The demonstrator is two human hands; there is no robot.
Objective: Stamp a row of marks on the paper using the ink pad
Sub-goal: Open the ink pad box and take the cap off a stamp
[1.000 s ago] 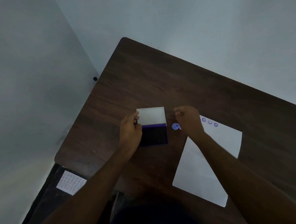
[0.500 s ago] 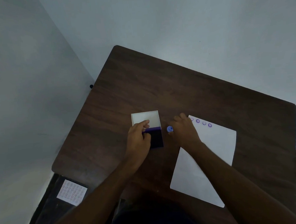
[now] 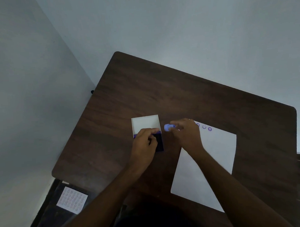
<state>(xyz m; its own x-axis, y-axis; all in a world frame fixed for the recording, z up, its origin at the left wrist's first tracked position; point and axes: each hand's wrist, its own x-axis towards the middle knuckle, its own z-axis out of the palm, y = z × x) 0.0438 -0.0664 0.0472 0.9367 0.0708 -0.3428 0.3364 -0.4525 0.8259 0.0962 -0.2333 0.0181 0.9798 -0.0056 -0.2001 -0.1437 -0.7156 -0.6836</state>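
The right hand [image 3: 186, 134] pinches the small blue stamp [image 3: 167, 127] in its fingers. The left hand [image 3: 144, 145] rests curled on the open ink pad [image 3: 146, 124], beside the paper [image 3: 215, 155].

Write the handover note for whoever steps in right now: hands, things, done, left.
Left hand: resting on the open ink pad, steadying it; its white lid is flipped back.
Right hand: pinching the small blue stamp, between pad and paper.
Done: a row of smiley marks along the paper's top edge; three show, any others are hidden by the hand.
Left: likely re-ink the stamp and extend the row.
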